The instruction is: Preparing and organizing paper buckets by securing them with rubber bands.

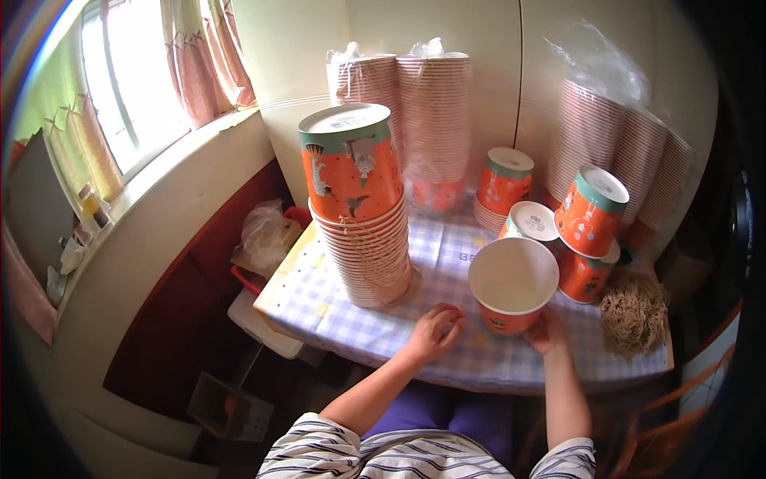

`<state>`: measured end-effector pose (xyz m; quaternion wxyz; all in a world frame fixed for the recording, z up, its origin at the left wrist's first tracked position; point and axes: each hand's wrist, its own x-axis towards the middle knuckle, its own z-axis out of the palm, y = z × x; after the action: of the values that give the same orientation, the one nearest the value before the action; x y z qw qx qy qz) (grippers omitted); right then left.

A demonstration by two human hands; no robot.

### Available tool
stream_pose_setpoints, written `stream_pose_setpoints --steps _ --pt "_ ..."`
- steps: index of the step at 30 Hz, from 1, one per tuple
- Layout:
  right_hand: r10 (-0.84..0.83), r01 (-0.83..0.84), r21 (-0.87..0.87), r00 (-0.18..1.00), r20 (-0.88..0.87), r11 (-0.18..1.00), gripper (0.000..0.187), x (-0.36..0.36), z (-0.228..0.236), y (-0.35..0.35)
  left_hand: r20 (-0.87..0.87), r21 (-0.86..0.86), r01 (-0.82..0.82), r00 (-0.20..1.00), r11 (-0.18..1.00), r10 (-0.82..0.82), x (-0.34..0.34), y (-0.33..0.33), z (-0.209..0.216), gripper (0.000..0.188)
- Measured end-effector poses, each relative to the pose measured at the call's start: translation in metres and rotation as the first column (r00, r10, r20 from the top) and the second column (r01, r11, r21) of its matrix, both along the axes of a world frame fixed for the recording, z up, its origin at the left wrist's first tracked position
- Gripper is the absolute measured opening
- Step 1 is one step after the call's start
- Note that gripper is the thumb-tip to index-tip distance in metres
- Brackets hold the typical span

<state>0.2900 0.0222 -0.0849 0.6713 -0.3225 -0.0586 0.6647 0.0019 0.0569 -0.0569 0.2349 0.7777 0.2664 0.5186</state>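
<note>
My right hand (546, 331) grips an orange paper bucket (511, 315) low on its right side. The bucket stands mouth up, tilted toward me, and its cream inside shows. My left hand (436, 332) is just left of the bucket, apart from it, over the table's front part. Its fingers are curled together; whatever they may pinch is too small to make out. Left of the hands rises a tall stack of upside-down orange and green paper buckets (355, 215), with thin tan cords hanging along its rims. A bundle of tan cords (634, 315) lies at the table's right end.
Several upside-down buckets (592, 209) cluster behind the held one. Tall stacks of nested buckets in clear plastic (435, 112) line the wall, left and right. A blue checked cloth (335, 319) covers the table. A red container (251, 279) sits off its left edge; a wooden chair (678, 415) is lower right.
</note>
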Motion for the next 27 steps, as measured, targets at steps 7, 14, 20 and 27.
stream_pose_setpoints --steps 7,14,20,27 --pt "0.193 -0.044 -0.245 0.756 0.626 0.969 0.03 0.002 0.021 -0.005 0.005 -0.028 -0.011 1.0 1.0 0.011 0.0 -0.003 0.003 0.012" --pt "0.123 0.085 -0.183 0.472 0.873 0.979 0.031 0.018 0.022 -0.016 -0.006 -0.043 0.008 1.0 0.999 -0.008 0.001 -0.001 -0.001 0.011" --pt "0.134 0.056 -0.194 0.538 0.832 0.979 0.03 0.022 0.016 -0.019 0.01 -0.063 0.02 1.0 0.998 -0.02 0.004 -0.001 -0.002 0.011" --pt "-0.081 0.14 0.029 0.382 0.921 0.99 0.02 0.052 0.04 -0.032 -0.019 -0.05 -0.006 1.0 0.999 0.006 0.004 0.003 -0.009 0.01"
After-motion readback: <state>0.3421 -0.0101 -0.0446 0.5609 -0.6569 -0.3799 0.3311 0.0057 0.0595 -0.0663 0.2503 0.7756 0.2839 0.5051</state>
